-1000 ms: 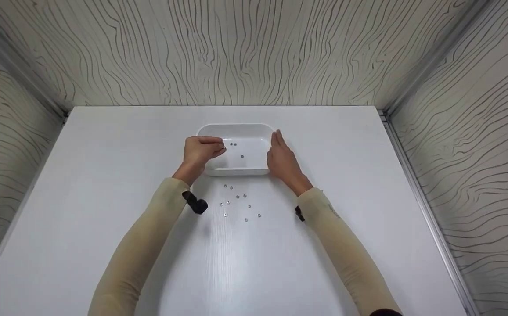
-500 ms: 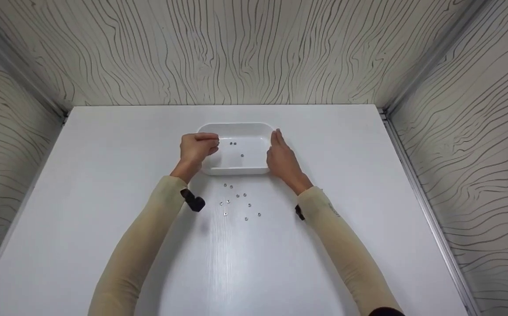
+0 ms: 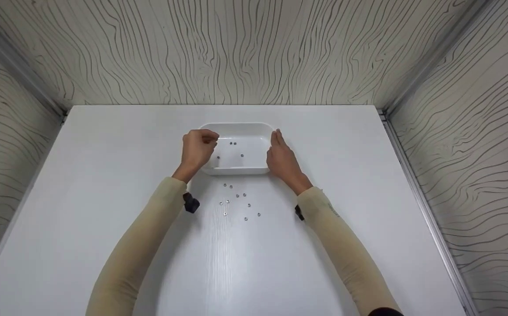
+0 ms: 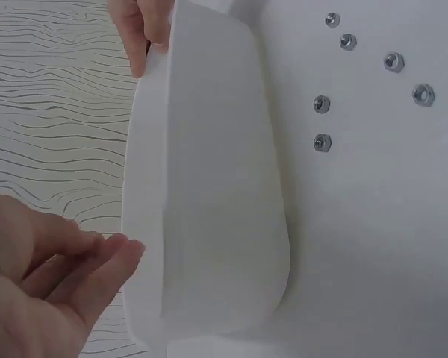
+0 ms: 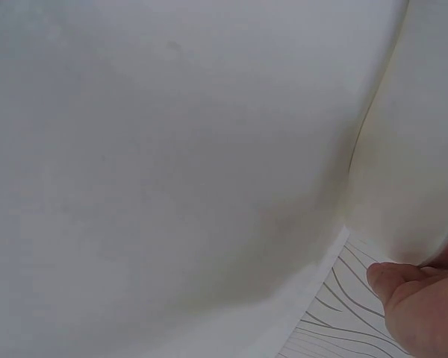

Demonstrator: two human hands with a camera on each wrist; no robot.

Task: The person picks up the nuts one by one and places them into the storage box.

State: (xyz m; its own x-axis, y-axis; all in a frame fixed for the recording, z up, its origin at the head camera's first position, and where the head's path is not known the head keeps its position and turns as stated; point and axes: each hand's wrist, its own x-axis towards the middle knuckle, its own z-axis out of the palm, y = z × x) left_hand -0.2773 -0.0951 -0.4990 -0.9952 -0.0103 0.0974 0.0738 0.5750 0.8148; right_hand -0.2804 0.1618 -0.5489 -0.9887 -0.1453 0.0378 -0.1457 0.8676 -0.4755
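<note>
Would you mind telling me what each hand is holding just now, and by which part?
The right hand lies flat against the white tray's right end wall. The left hand, loosely curled over the left rim, holds nothing visible.

A white plastic tray is sitting on a white bench; silver metal nuts are glinting; pale walls are showing dark wavy lines.
</note>
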